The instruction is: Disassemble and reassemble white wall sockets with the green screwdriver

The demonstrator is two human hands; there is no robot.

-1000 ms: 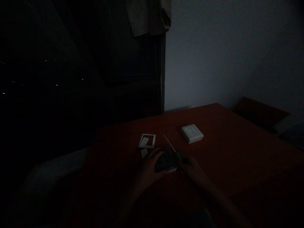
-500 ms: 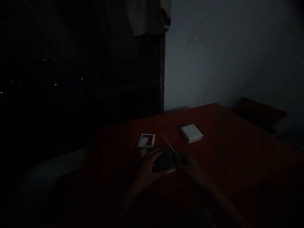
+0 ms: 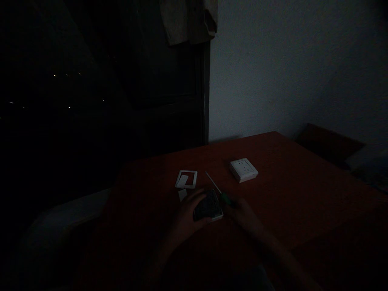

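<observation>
My left hand (image 3: 188, 212) is closed around the sides of a switch module (image 3: 208, 205), a square piece with a dark face and a pale edge, low over the table or on it; the dark view does not tell which. In my right hand (image 3: 244, 215) is a screwdriver (image 3: 224, 198) with a green handle, its thin shaft slanting up and left past the module's far corner. The tip is apart from the module. Beyond my left hand lie a white square frame (image 3: 191, 186), a white plate (image 3: 182, 180) resting across it, and a small pale piece (image 3: 182, 195).
The reddish table (image 3: 273, 178) reaches to a pale wall (image 3: 273, 72). A stack of white wall sockets (image 3: 243, 169) stands behind my right hand. A dark window (image 3: 169, 81) is at the left, with cloth (image 3: 189, 22) hanging above. The room is very dim.
The view has shifted very slightly, and the picture is a little darker. Both hands, the switch module and the screwdriver keep nearly the same places.
</observation>
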